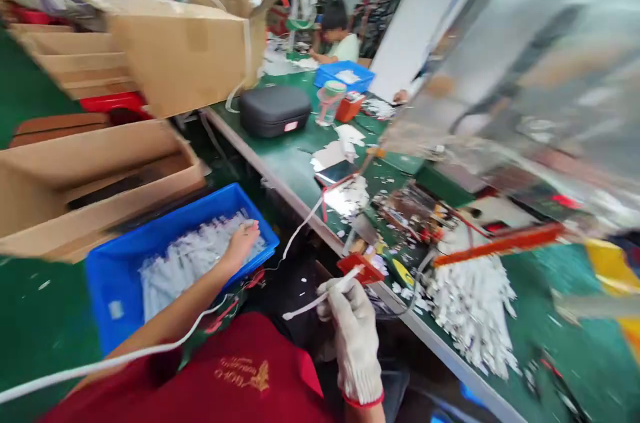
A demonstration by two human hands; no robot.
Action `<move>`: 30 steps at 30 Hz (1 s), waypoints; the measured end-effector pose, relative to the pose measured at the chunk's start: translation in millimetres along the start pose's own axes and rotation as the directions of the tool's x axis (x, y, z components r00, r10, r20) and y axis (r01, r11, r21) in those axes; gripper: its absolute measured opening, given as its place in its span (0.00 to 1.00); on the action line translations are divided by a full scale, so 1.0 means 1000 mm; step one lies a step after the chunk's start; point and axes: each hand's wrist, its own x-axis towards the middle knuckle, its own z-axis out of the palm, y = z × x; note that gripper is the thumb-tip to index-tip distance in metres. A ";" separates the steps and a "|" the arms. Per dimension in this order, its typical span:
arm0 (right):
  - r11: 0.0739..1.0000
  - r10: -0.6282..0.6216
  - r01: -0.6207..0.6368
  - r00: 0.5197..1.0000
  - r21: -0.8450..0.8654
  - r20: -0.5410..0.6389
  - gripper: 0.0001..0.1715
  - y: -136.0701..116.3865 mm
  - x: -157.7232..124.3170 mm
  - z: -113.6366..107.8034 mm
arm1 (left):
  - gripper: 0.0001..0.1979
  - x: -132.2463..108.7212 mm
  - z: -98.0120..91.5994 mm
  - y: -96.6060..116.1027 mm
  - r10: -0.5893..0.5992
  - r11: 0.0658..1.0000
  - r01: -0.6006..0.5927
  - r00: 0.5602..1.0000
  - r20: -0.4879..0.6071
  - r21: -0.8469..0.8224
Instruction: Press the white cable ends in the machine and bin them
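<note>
My left hand (243, 244), bare, reaches over the right end of a blue plastic bin (106, 316). Beneath it lies a heap of slender white pieces (187, 259), some looking translucent. Its fingers are blurred, so whether they hold a piece does not show. A white knit glove with a red cuff covers my right hand (350, 316), which is closed around a thin white strip (307, 306). The strip slants across in front of my lap, with a small knob at its lower left end. Its upper end comes close to a red block (361, 268) at the bench edge.
On the green bench (285, 166) are a pile of white strips (473, 306), a black case (275, 111), a phone (337, 173) and pliers (563, 386). Cardboard boxes (95, 176) stand left. A white cable (115, 359) crosses my left arm. Another person (343, 36) sits farther back.
</note>
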 end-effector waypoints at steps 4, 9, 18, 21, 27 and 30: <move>0.995 0.019 -0.032 0.991 0.098 0.130 0.19 -0.004 0.001 0.003 | 0.20 -0.046 0.023 0.017 0.167 0.936 -0.310 0.806 0.568 0.165; 0.932 0.042 -0.129 0.967 0.340 0.251 0.25 -0.001 -0.003 -0.007 | 0.20 -0.066 0.070 0.017 -0.009 0.913 -0.367 0.415 0.910 0.177; 0.889 -0.281 0.045 0.839 -0.456 -0.466 0.13 -0.057 -0.054 -0.167 | 0.20 -0.087 0.122 0.016 -0.042 0.824 -0.528 0.302 0.952 0.204; 0.632 -0.382 -0.379 0.606 -0.676 -0.697 0.19 -0.081 -0.061 -0.255 | 0.21 -0.097 0.131 0.011 -0.097 0.789 -0.557 0.300 0.949 0.257; 0.340 -0.306 -0.674 0.580 -0.656 -0.755 0.33 -0.083 -0.047 -0.342 | 0.21 -0.114 0.164 -0.008 -0.161 0.732 -0.616 0.259 0.952 0.292; 0.322 -0.217 -0.695 0.607 -0.643 -0.764 0.31 -0.086 -0.038 -0.355 | 0.19 -0.124 0.184 -0.010 -0.167 0.722 -0.641 0.206 0.964 0.261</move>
